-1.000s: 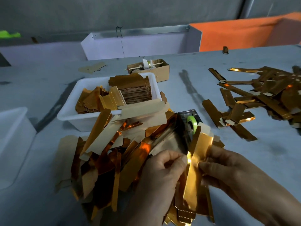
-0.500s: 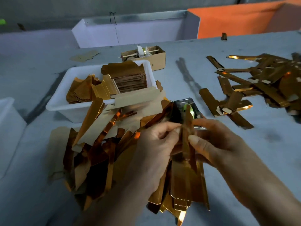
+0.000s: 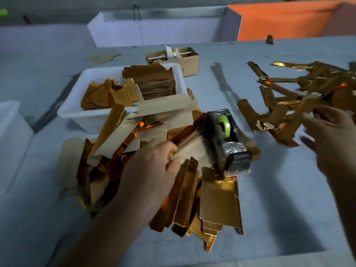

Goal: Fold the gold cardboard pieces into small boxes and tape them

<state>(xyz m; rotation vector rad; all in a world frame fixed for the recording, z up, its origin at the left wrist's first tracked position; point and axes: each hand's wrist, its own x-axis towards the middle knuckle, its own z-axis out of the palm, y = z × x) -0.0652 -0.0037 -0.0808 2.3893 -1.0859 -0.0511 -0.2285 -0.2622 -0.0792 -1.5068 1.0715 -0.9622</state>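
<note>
A heap of flat gold cardboard pieces (image 3: 192, 189) lies in front of me in the head view. My left hand (image 3: 152, 170) rests on this heap, its fingers curled over the edge of one flat gold piece (image 3: 192, 149) beside the black tape dispenser (image 3: 231, 151), which carries a green tape roll (image 3: 223, 126). My right hand (image 3: 331, 137) is blurred at the far right, fingers spread and holding nothing. Just beyond its fingertips a blurred folded gold box (image 3: 298, 114) lies at the edge of the pile of folded gold boxes (image 3: 285, 89).
A white tub (image 3: 77, 110) behind the heap holds stacked gold and brown blanks. A small cardboard box (image 3: 190, 62) with tools stands behind it. Another white tub (image 3: 11, 132) sits at the left edge. A white bin (image 3: 154, 29) and an orange one (image 3: 279, 22) line the back.
Both hands held one gold piece in front of me. Now my right hand has swung right to the folded pile, empty, and my left hand has dropped onto the flat heap.
</note>
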